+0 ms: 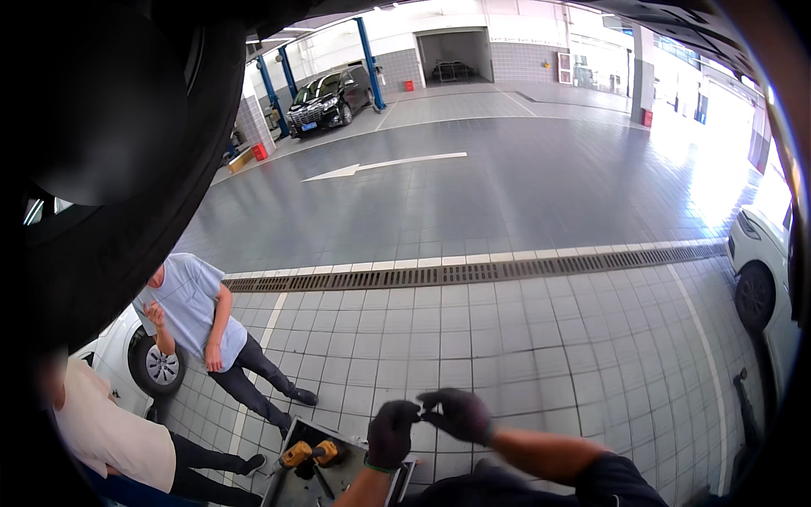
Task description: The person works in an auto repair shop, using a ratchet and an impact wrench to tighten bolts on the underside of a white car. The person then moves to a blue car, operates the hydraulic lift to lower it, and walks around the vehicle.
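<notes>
My left hand (390, 435), in a dark glove, is raised over the tiled floor beside a grey tool tray. Opposite it my right hand (461, 415), gloved alike, reaches in from the right with bent fingers. The fingertips of both come together in a pinch. Something small and pale may sit between them, too small to name. Below and left of my left hand, the tool tray (345, 437) holds a yellow-and-black power tool (297, 454) and a second yellow piece (326, 452) close against it.
Two people stand at left, one in a light blue shirt (190, 296), one in a cream shirt (114, 427). A large dark tyre (190, 169) hangs overhead at upper left. A drain grate (439, 275) crosses the floor. White cars (773, 253) flank both sides; a black van (329, 100) stands far off.
</notes>
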Demonstrator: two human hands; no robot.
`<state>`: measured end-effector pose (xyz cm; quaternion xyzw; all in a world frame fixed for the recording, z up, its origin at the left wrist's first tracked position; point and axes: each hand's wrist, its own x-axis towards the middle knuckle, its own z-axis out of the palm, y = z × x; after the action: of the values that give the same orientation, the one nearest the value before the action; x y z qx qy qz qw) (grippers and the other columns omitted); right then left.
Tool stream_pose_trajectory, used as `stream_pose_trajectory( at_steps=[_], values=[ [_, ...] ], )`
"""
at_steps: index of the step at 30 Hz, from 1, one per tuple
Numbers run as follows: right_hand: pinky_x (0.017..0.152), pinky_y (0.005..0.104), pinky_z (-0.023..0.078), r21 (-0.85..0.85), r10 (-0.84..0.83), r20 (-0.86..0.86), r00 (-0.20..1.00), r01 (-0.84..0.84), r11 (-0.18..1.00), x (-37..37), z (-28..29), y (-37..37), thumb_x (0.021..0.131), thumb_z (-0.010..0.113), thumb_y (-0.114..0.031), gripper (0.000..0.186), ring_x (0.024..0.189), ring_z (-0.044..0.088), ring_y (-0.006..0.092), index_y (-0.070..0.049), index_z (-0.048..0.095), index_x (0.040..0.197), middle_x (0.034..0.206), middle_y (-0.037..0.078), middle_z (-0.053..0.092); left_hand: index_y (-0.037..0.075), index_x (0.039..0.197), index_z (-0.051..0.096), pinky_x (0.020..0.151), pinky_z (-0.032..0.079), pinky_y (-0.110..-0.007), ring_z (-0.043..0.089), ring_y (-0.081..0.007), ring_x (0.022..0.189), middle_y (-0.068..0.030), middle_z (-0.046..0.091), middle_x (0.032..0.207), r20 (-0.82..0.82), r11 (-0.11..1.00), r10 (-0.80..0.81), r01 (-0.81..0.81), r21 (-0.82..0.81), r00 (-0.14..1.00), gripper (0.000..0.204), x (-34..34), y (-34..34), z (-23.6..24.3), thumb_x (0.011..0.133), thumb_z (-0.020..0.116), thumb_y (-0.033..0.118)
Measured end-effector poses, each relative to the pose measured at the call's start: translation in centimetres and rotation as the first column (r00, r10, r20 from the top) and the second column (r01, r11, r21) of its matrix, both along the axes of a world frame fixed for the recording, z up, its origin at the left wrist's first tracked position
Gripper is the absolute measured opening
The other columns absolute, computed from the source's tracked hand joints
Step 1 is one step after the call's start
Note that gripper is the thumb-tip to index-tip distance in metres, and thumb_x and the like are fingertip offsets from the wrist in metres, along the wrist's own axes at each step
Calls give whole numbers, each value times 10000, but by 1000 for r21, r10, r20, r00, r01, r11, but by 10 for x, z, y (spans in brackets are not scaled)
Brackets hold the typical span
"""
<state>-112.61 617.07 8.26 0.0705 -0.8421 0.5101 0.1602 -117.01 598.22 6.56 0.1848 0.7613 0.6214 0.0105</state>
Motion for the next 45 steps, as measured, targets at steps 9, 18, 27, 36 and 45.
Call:
stream_pose_trajectory(
  at_steps=[9,18,27,36,45],
  values=[
    [789,375,588,101,123,-553,824,-80,992,-257,273,122,910,784,-262,662,825,757,262,-71,500,1477,994,109,774,26,1004,652,689,574,-292,675,-122,721,-52,699,830,-346,987,160,-138,88,924,33,-238,44,137,988,655,55],
    [1010,437,526,103,7,-800,600,126,987,-435,492,112,912,671,-447,515,1107,690,364,-75,691,1268,1135,165,750,7,1082,655,730,564,-285,668,-138,766,-62,695,922,-631,925,276,-22,379,725,111,-401,103,343,995,670,74],
    [860,440,583,93,135,-936,325,-141,986,-496,516,93,922,710,-298,407,986,733,353,-176,646,1305,1025,146,766,33,1123,713,741,547,-262,671,-118,826,-58,736,992,-865,892,448,-40,451,225,205,-415,118,482,943,756,123],
    [1031,409,524,460,458,-878,137,-23,888,-579,512,39,965,655,-284,489,1146,671,358,-66,581,1396,1289,165,684,56,1139,747,912,539,-321,709,-191,994,-78,757,1066,-902,751,334,-502,429,-273,240,-407,161,497,913,775,131],
    [1104,396,451,477,477,-847,235,-61,877,-581,537,-2,916,690,-336,507,1289,552,337,-59,621,1335,1381,177,613,67,1129,748,871,547,-360,731,-292,965,-146,759,1039,-850,600,487,-630,494,-203,338,-418,150,569,933,735,342]
  ],
)
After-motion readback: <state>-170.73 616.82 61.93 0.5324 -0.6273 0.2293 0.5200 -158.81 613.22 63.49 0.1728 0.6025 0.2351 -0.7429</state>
